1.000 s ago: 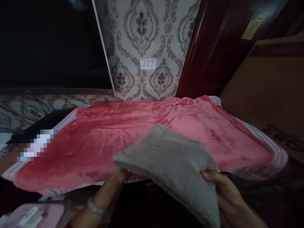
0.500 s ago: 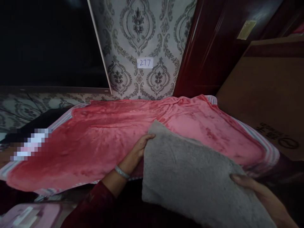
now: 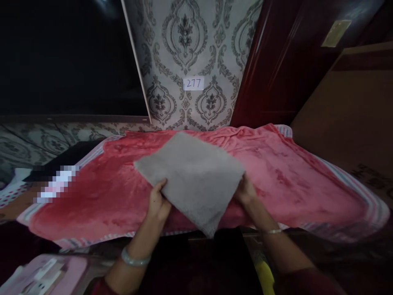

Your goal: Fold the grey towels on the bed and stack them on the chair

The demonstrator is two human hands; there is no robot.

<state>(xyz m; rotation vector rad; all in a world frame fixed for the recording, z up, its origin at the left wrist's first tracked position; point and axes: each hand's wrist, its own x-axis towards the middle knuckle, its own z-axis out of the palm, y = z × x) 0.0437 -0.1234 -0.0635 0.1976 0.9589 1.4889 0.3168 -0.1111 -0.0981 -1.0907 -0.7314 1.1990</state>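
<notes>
A grey fuzzy cloth (image 3: 196,172), roughly square and turned corner-on, is held between my two hands over a pink blanket (image 3: 101,192). My left hand (image 3: 159,200) grips its lower left edge, thumb on top and the fingers underneath. At the right edge, my right hand (image 3: 245,189) is closed on the cloth, its fingers partly hidden and blurred. The cloth spreads nearly flat, with one corner pointing toward me. Beneath it, the blanket lies spread with a striped border along its sides.
A large dark screen (image 3: 70,61) stands at the back left by the patterned wall (image 3: 211,53). On the right is a cardboard box (image 3: 353,106) in front of dark red wood. A pink stool-like surface (image 3: 73,270) bearing small items is at lower left, and something yellow (image 3: 264,276) shows low down.
The cloth has moved left and farther out over the blanket, now turned corner-on. My right hand has come inward with it; my left hand has shifted down its edge.
</notes>
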